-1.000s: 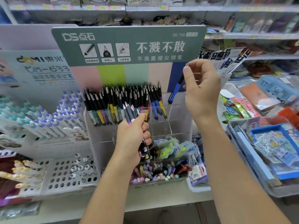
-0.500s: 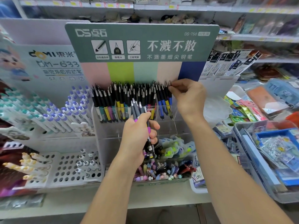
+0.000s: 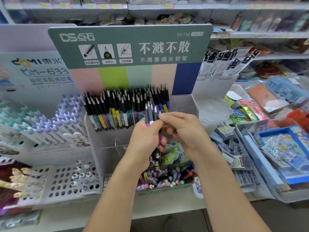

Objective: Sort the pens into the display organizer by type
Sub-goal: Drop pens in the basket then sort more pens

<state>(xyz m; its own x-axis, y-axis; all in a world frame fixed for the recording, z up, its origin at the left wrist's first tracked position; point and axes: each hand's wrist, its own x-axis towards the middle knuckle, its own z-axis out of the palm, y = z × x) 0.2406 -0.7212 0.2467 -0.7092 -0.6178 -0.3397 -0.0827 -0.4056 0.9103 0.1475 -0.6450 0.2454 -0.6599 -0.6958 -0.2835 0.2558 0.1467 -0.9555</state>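
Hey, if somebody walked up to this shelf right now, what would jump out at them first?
Probably the green sign with white lettering, standing above the clear display organizer packed with black-capped pens. Right in front, the left hand grips a bundle of pens while the right hand pinches one of them at its top. To the left stand rows of white pens with purple caps.

the display organizer (image 3: 182, 104) is clear glossy plastic. the pens (image 3: 127, 104) have matt black barrels with shiny metal tips. the header card (image 3: 130, 46) looks like smooth matt printed cardboard.
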